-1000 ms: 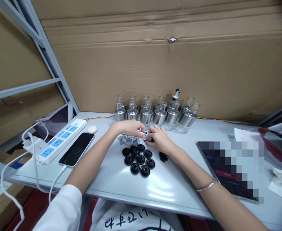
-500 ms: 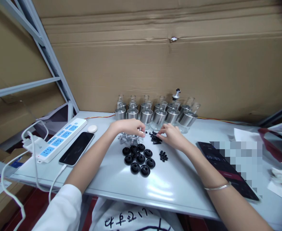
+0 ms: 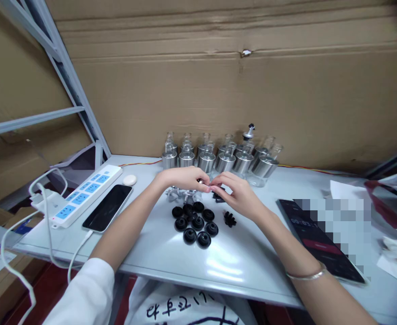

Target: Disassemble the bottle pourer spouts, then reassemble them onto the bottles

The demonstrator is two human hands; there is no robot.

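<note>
My left hand is closed around a small silver pourer spout, mostly hidden by the fingers. The fingertips of my right hand pinch together and meet those of the left; what they hold is too small to make out. Under the left hand lies a pile of silver spout pieces. Small black rod-like parts lie partly hidden beneath the right hand. Nearer to me are several round black stoppers, with a cluster of tiny black pieces to their right.
Two rows of glass bottles with metal sleeves stand at the back; one carries a pourer. On the left are a power strip, a phone and a white round object. A tablet showing a timer lies right.
My right hand has moved left from the black rod-like parts, and its fingertips now meet my left hand's. The left hand has shifted slightly right, still closed around the spout.
</note>
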